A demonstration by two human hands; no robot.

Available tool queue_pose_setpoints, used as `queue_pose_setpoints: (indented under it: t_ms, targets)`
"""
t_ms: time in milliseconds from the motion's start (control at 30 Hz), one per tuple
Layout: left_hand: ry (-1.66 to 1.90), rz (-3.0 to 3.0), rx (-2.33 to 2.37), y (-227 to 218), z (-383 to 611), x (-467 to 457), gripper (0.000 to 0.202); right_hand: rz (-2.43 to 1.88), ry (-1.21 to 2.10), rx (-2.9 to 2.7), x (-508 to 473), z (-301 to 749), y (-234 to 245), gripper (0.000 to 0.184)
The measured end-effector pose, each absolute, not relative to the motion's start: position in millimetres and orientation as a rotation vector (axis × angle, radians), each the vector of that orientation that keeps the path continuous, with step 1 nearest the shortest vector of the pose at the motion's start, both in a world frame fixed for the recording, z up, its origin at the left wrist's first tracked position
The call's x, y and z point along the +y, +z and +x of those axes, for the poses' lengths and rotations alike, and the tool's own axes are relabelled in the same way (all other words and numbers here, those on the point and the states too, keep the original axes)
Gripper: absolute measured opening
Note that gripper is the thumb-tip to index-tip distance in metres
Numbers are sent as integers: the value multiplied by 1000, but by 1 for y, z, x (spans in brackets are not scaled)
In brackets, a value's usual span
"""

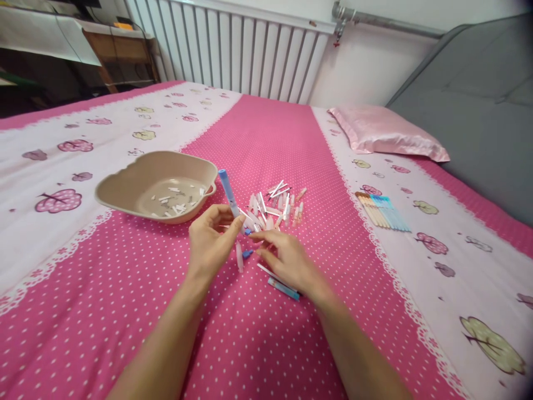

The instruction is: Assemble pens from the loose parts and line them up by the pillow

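From my remote seat I see the left hand [211, 236] with thumb and fingers clamped on a blue pen barrel [227, 190], its blue end tipped up and leaning left, likely so the lower end faces the right fingers. The right hand [289, 261] is curled, fingertips just beside a small blue part [249, 230]; I cannot tell whether they pinch anything. The loose parts [286, 206] lie just beyond both sets of fingers, presumably for a short reach. Left of the left fingers, the beige basin [160, 164] holds small white pieces, its walls probably stopping them straying over the soft bed [270, 133]. Well right of the right fingers, pens [385, 212] lie side by side, apart from the loose parts. Nearest my arms, dotted sheet gives room to draw back; the basin's rim limits leftward swing, and a teal pen [283, 289] sits just below the right hand.
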State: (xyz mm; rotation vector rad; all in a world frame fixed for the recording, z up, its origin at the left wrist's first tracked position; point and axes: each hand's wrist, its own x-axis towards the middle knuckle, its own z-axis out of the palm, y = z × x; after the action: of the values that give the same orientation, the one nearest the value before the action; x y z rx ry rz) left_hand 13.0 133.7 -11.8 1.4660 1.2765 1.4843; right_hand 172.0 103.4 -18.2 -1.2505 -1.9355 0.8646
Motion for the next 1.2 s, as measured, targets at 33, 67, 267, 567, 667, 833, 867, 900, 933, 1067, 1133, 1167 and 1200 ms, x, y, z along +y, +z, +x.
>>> queue_pose_setpoints:
  t_ms: [33,67,267,567,667,833,867,900,933,1067,1133,1167,1200]
  targets:
    - [1496,1474,1294,-13,13,134,19,-1267,803,-2002,103,166,-23,28]
    - [1505,1475,1307,-14,13,134,19,-1275,764,-2061,103,161,-28,28]
    - [1473,1474,1313,-15,15,134,17,-1313,672,-2155,105,150,-45,22]
    - [1415,1613,1345,-12,23,127,15,-1261,705,-1686,107,170,-18,14]
    - [1401,1711,1345,-13,24,126,14,-1244,776,-1358,105,184,-2,16]
    - [1354,1954,1322,-14,31,122,9,-1102,801,-1110,96,200,18,19]
    - [1335,2011,1304,-14,33,121,8,-1083,796,-1098,94,201,21,19]
    - [1311,2066,1283,-16,34,120,8,-1068,792,-1087,91,202,24,19]
    - [1291,2117,1260,-17,35,120,8,-1055,788,-1075,89,202,27,19]
    - [1216,2262,1197,-25,37,119,9,-989,765,-1033,85,200,32,17]
    - [1193,2284,1184,-27,37,119,9,-967,758,-1052,86,200,32,15]
    - [1185,2285,1184,-27,38,119,9,-971,757,-1067,86,199,31,14]
    - [1182,2285,1187,-27,38,120,9,-984,760,-1083,87,199,30,14]
